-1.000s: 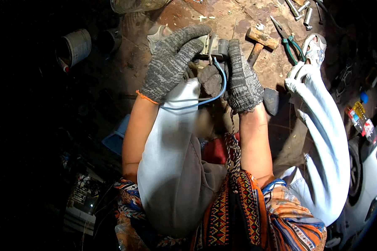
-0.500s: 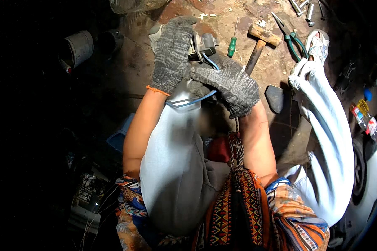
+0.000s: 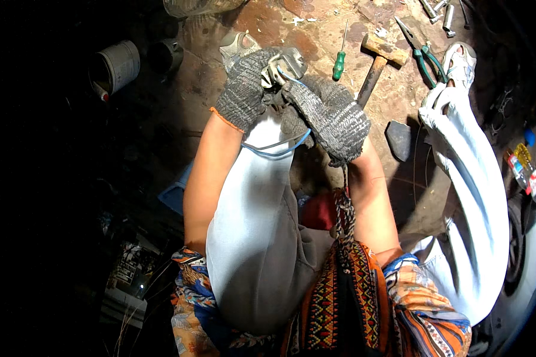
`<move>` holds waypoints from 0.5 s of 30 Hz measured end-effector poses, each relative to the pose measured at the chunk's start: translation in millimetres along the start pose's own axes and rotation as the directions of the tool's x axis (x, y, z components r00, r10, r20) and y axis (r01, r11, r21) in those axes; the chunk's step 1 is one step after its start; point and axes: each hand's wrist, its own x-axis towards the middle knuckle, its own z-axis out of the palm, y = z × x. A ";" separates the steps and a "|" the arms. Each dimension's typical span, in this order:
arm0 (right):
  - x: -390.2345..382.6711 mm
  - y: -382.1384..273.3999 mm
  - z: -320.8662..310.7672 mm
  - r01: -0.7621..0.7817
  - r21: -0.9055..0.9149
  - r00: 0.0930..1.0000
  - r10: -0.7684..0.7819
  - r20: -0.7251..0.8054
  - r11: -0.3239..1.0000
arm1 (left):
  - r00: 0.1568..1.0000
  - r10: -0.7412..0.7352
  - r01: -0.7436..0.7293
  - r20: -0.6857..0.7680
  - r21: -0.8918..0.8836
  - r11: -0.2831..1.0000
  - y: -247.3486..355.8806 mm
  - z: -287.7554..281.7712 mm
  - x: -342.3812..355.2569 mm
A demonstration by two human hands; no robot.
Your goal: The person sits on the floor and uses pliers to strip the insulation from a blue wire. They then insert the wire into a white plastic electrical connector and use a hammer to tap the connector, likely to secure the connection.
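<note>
Both my hands wear dark grey knitted gloves and meet above my left knee. My left hand [image 3: 248, 80] is closed around a small grey metal part [image 3: 284, 64], tilted so its worn casing shows. Against its near right side is my right hand [image 3: 332, 116], fingers curled in. A blue wire [image 3: 293, 78] runs from the metal part into my right hand. Below that hand a loop of blue and dark wire [image 3: 274, 152] hangs across my trouser leg. What the right fingertips pinch is partly hidden by the glove.
On the stained floor lie a green-handled screwdriver [image 3: 339, 65], a hammer [image 3: 375, 62], green-handled long-nose pliers [image 3: 423, 56], a flat grey stone [image 3: 398, 140] and metal bolts [image 3: 448, 21]. A pale bucket [image 3: 120, 65] lies at left. A plastic bottle [image 3: 527, 172] lies at right.
My left hand has come down and nearer, turning the metal part so more of its casing shows. My right hand stays close against it. The wire loop now sags lower.
</note>
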 end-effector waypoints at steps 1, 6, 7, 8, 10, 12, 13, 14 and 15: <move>1.4 2.4 1.9 0.009 -0.012 1.000 -0.008 0.002 1.000 | 0.995 -0.045 0.048 -0.094 0.032 0.998 0.4 2.2 -0.5; 17.4 -24.0 -2.4 -0.448 0.285 0.845 0.505 -0.173 0.847 | 0.982 0.179 -0.129 -0.057 0.488 0.863 -1.5 -6.8 4.4; 18.0 -21.1 -1.9 -0.427 0.270 0.866 0.476 -0.152 0.863 | 0.949 0.314 -0.238 0.036 0.735 0.635 -4.0 -13.3 7.6; 18.1 -12.5 0.5 -0.407 0.251 0.884 0.448 -0.133 0.878 | 0.932 0.355 -0.271 0.072 0.790 0.550 -6.9 -17.3 9.6; 15.4 6.9 4.1 -0.365 0.232 0.912 0.397 -0.108 0.902 | 0.889 0.433 -0.320 0.148 0.878 0.357 -10.2 -21.9 13.7; 13.1 10.3 1.4 -0.358 0.246 0.919 0.387 -0.080 0.901 | 0.837 0.467 -0.415 0.286 0.888 0.199 -9.3 -20.5 8.2; 10.1 15.1 1.1 -0.352 0.177 0.924 0.372 -0.093 0.919 | 0.787 0.475 -0.478 0.394 0.876 0.066 -8.0 -19.6 4.2; 9.7 14.1 0.3 -0.355 0.200 0.922 0.377 -0.083 0.913 | 0.853 0.421 -0.409 0.308 0.896 0.174 -4.9 -17.9 1.1; 9.6 11.6 -1.1 -0.358 0.224 0.921 0.382 -0.073 0.906 | 0.908 0.355 -0.330 0.224 0.903 0.276 -1.5 -15.2 -1.2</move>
